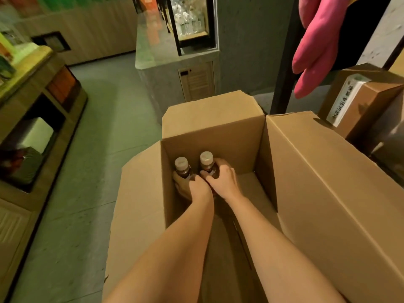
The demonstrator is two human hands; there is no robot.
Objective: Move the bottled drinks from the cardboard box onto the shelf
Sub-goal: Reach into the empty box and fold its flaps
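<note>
In the far-left corner of the box point(214, 136) the left grip point(192, 189) curls round the left bottle point(183, 171) and the right grip point(223, 179) round the right bottle point(207, 166), both upright; probably full, stiff, heavyish and slick, so best clasped around the body.

This is a small shop. A wooden display stand point(32, 101) of packaged goods point(6, 60) stands at 9 o'clock, and a glass-fronted cabinet point(211, 22) of clear bottles point(187, 25) sits on a grey counter point(157, 60) at 12. There is an open cardboard box point(328, 182) of stock at the centre and a labelled carton point(369, 99) at 2.
</note>
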